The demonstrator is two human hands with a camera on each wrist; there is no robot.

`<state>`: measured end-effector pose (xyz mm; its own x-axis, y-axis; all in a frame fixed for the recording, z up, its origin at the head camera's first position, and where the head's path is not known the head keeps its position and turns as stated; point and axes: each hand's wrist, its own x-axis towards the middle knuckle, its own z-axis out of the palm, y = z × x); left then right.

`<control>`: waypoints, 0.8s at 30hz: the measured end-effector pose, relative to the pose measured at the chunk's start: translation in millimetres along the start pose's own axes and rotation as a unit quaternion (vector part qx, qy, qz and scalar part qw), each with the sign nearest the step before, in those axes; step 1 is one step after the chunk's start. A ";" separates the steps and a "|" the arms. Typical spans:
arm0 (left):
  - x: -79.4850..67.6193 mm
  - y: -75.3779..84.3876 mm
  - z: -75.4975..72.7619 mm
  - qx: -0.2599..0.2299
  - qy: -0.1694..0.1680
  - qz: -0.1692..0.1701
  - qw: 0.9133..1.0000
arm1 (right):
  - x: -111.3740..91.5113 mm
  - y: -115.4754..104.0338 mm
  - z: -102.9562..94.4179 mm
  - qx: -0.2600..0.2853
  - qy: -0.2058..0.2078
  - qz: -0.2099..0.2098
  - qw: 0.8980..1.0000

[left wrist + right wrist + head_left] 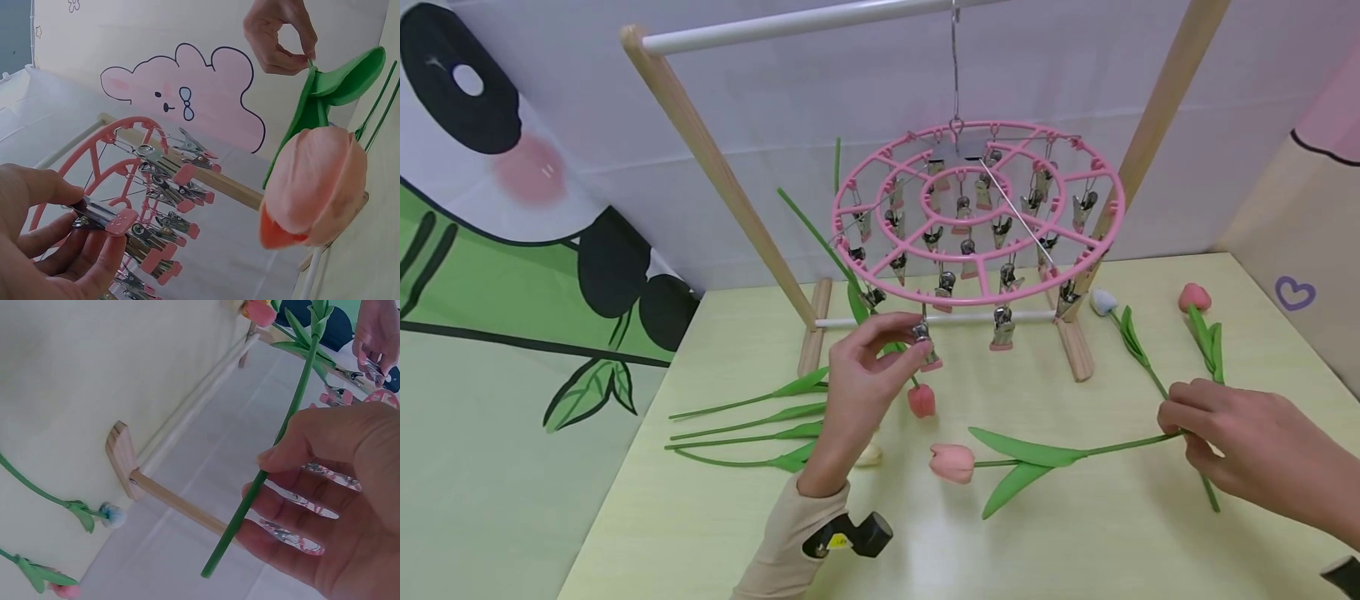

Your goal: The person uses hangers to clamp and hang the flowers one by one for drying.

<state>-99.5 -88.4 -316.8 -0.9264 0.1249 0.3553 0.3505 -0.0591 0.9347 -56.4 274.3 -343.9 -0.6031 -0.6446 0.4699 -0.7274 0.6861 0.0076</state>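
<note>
My left hand [867, 379] pinches a metal clip [106, 215] with pink tips, between thumb and fingers, at the front left of a round pink hanging rack [977, 298]. More clips of this kind dangle from its rings. My right hand [1243, 442] pinches a pink artificial tulip [953, 463] near the end of its green stem [284, 428]. That tulip lies level across the view, bloom towards the left, below the rack. Beside my left hand, a darker pink tulip [921, 402] hangs bloom down from the rack's left side, partly hidden by the hand.
A wooden stand [722, 175] with a white top bar [805, 25] carries the rack. Several tulip stems [737, 407] lie on the table at left, their blooms mostly hidden behind my left arm. To the right lie a pale blue tulip [1103, 302] and a red-pink tulip [1195, 297].
</note>
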 end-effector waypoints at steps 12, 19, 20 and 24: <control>1.7 1.0 -6.5 -0.026 -0.035 0.004 0.999 | 27.4 -23.9 -20.9 -0.042 0.007 -0.014 0.999; -0.5 1.9 -3.3 -0.011 -0.035 0.029 0.999 | 37.7 -31.6 -29.4 -0.057 0.019 -0.025 0.998; -0.4 2.0 -3.0 -0.008 -0.035 0.032 0.999 | 39.1 -32.5 -30.4 -0.059 0.020 -0.026 0.998; 0.0 3.1 -2.1 -0.005 -0.035 0.040 0.999 | 45.0 -36.2 -33.9 -0.062 0.021 -0.030 0.997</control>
<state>-98.7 -90.7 -313.9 -0.8837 0.1880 0.4287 0.4208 -0.0819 0.9034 -46.1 231.9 -293.1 -0.5436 -0.6728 0.5018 -0.7144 0.6847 0.1440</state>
